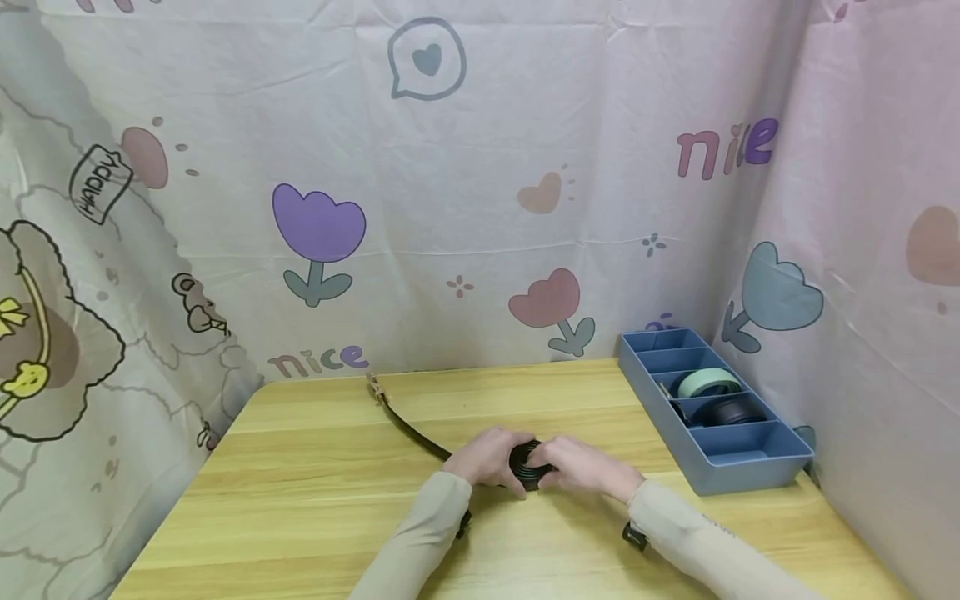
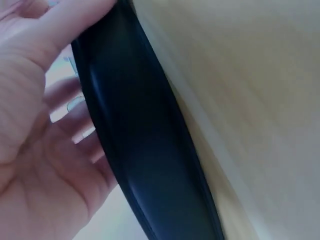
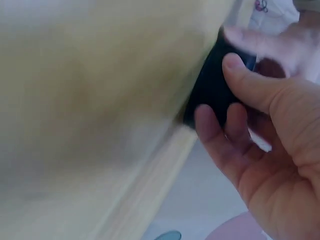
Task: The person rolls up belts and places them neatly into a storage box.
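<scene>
A black belt (image 1: 414, 433) lies on the table, its near end wound into a coil (image 1: 531, 480) and its metal buckle (image 1: 376, 388) at the far left end. My left hand (image 1: 487, 457) holds the coil from the left, thumb and fingers around it. From the other side my right hand (image 1: 588, 467) grips the coil, with fingers reaching its inner turns. In the left wrist view the smooth strap (image 2: 145, 130) runs past the left thumb and fingers. The right wrist view shows the right thumb and fingertips on the coil's dark outer face (image 3: 210, 90).
On the right of the wooden table (image 1: 315, 500) stands a blue divided box (image 1: 675, 442). A pale green roll (image 1: 708, 382) and a black roll (image 1: 731, 412) sit in its compartments. Printed cloth (image 1: 465, 217) hangs behind the table and at both sides.
</scene>
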Demonstrator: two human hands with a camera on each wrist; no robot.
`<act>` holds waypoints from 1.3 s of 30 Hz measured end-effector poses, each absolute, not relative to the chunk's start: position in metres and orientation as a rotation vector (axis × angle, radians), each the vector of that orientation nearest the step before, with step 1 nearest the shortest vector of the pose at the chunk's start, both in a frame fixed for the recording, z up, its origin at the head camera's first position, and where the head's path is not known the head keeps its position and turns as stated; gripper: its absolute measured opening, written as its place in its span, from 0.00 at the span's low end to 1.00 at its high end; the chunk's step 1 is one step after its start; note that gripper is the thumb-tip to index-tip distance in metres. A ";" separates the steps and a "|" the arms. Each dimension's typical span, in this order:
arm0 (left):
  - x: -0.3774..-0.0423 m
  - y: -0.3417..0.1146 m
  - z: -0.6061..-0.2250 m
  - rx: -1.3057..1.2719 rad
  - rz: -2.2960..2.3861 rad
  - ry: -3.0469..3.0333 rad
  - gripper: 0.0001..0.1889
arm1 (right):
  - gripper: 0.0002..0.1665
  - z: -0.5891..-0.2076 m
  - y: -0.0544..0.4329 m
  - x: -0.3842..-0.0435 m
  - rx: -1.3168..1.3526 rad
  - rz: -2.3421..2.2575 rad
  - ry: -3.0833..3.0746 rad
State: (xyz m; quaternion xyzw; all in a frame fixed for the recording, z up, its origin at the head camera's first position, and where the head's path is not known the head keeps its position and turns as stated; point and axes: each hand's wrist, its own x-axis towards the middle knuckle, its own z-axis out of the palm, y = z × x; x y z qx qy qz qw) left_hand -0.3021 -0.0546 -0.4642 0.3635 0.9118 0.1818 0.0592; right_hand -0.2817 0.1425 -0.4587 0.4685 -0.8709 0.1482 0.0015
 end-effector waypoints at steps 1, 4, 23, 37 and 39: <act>-0.303 -0.056 -0.464 1.116 0.554 2.743 0.28 | 0.11 -0.458 0.143 -0.283 1.499 0.444 -2.721; -0.304 -0.061 -0.463 1.122 0.558 2.715 0.30 | 0.16 -0.456 0.145 -0.287 1.542 0.373 -2.693; -0.304 -0.065 -0.456 1.088 0.459 2.723 0.38 | 0.16 -0.459 0.136 -0.285 1.589 0.317 -2.631; -0.300 -0.065 -0.463 1.103 0.502 2.802 0.29 | 0.08 -0.461 0.128 -0.278 1.486 0.290 -2.663; -0.301 -0.068 -0.465 1.112 0.510 2.791 0.34 | 0.10 -0.459 0.129 -0.279 1.497 0.275 -2.687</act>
